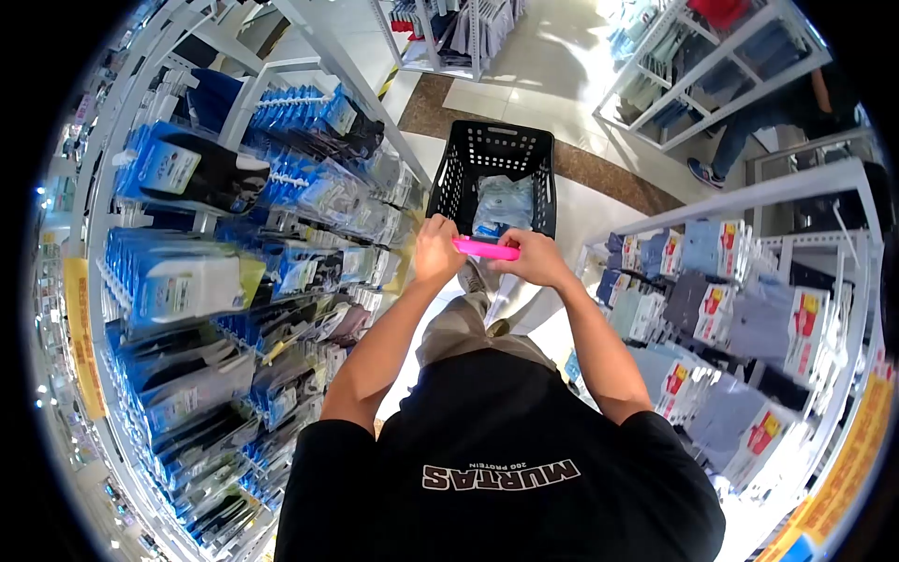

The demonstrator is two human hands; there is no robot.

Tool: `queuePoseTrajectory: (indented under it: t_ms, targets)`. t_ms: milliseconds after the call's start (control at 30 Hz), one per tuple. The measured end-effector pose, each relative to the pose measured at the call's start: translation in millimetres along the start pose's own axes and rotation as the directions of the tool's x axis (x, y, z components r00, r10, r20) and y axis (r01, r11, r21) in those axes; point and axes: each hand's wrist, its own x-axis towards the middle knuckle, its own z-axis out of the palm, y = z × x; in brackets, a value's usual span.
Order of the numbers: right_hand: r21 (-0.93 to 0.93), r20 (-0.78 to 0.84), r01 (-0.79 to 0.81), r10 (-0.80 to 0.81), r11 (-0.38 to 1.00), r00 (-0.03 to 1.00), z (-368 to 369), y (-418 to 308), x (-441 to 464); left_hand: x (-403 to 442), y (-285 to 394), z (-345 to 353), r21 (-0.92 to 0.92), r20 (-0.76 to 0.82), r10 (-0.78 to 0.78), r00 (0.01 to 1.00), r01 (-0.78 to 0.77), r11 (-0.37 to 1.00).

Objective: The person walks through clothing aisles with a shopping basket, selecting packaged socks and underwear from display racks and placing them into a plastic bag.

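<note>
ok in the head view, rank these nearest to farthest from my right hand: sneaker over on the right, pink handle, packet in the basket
1. Pink handle: in the right hand's grip.
2. Packet: just ahead, inside the black basket.
3. Sneaker: farthest, off to the right.

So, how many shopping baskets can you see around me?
1: the black basket, straight ahead, just beyond the pink handle, with packaged items inside. Others could be hidden behind the white racks.
</note>
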Motion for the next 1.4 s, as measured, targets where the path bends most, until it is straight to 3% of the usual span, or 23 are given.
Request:
queuePoseTrajectory:
  t_ms: [100, 200, 367, 500, 600, 633, 733, 867, 967, 1233, 1333, 1367, 1400]
  targets:
    - [0.544, 0.162, -0.105, 0.019, 0.833, 0.987, -27.9, 22.6, 30.5, 18.5, -3.9, 6.8, -0.009, 0.042, -0.054, 0.998, 0.055, 0.998]
    - [0.819, 0.259, -0.342, 0.235, 0.461, 0.937, -39.4, 65.8, 65.3, 39.4, -7.9, 12.9, -0.001, 0.060, -0.058, 0.997, 0.058, 0.998]
    - [0.725, 0.225, -0.493, 0.511, 0.481, 0.830, -17.4, 156.6, 121.2, 67.0, -15.4, 21.7, 0.015, 0.042, -0.013, 0.999, 0.012, 1.000]
    - [0.459, 0.111, -0.492, 0.502, 0.740, 0.858, 11.8, 239.7, 173.4, 87.2, -14.4, 26.7, 0.031, 0.042, -0.048, 0.998, 0.046, 0.998]
    - [0.025, 0.038, -0.326, 0.325, 0.945, 0.945, 44.7, 311.5, 223.5, 97.2, -19.0, 29.6, 0.059, 0.023, -0.034, 0.999, 0.033, 0.998]
    - [-0.090, 0.001, -0.332, 0.333, 0.939, 0.943, 42.1, 313.8, 232.9, 99.5, -15.6, 29.5, 0.066, 0.036, -0.047, 0.998, 0.044, 0.997]
    - [-0.184, 0.036, -0.381, 0.394, 0.906, 0.918, 48.2, 314.0, 265.3, 107.0, -13.0, 33.1, 0.050, 0.041, -0.040, 0.998, 0.038, 0.998]
    - [-0.385, 0.198, -0.271, 0.366, 0.882, 0.909, 51.8, 318.5, 304.0, 116.0, -7.9, 38.9, 0.033, 0.032, -0.064, 0.997, 0.063, 0.997]
    - [-0.489, 0.219, -0.270, 0.416, 0.829, 0.882, 71.4, 340.6, 326.6, 119.7, -9.1, 37.9, 0.044, 0.081, -0.087, 0.993, 0.083, 0.996]
    - [-0.722, 0.225, -0.100, 0.369, 0.684, 0.902, 122.8, 387.9, 349.8, 117.3, -17.6, 41.1, 0.036, 0.082, -0.148, 0.985, 0.146, 0.989]
    - [-0.629, 0.251, -0.081, 0.301, 0.773, 0.920, 116.6, 401.5, 362.6, 116.1, -17.5, 40.1, 0.050, 0.088, -0.162, 0.983, 0.158, 0.986]
    - [-0.575, 0.132, -0.067, 0.174, 0.815, 0.976, 112.3, 398.8, 364.4, 118.3, -16.3, 39.3, 0.059, 0.075, -0.156, 0.985, 0.152, 0.987]
    - [-0.505, 0.091, -0.082, 0.148, 0.859, 0.985, 104.4, 388.9, 369.3, 119.1, -16.2, 38.9, 0.066, 0.067, -0.156, 0.986, 0.152, 0.986]
